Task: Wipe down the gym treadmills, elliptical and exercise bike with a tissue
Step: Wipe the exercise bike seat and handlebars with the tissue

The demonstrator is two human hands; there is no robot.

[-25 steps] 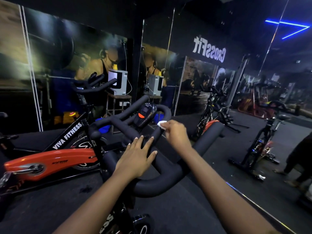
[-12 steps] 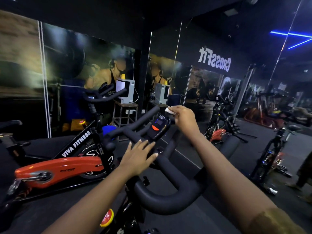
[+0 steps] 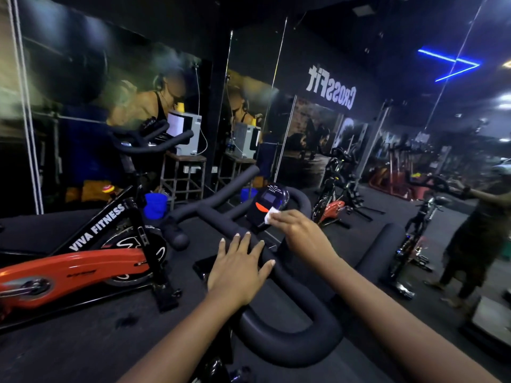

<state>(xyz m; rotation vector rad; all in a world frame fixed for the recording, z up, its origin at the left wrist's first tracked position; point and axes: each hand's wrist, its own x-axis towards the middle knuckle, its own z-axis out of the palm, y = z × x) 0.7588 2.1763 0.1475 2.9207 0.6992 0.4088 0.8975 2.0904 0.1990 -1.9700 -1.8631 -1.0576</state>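
Against the lower edge of the bike console (image 3: pixel 269 201), fingers (image 3: pixel 286 217) of the right hand (image 3: pixel 301 233) are pinching a white tissue (image 3: pixel 270 217), pressing it there to wipe. Just below the console, the left hand (image 3: pixel 237 269) is lying flat, fingers spread, on the handlebar (image 3: pixel 290 335), probably steadying it.

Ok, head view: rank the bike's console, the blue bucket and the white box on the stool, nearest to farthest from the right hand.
1. Console, just ahead of the right hand, touched by its tissue.
2. Blue bucket, to the left, beyond the handlebar.
3. White box, on the stool by the far wall.
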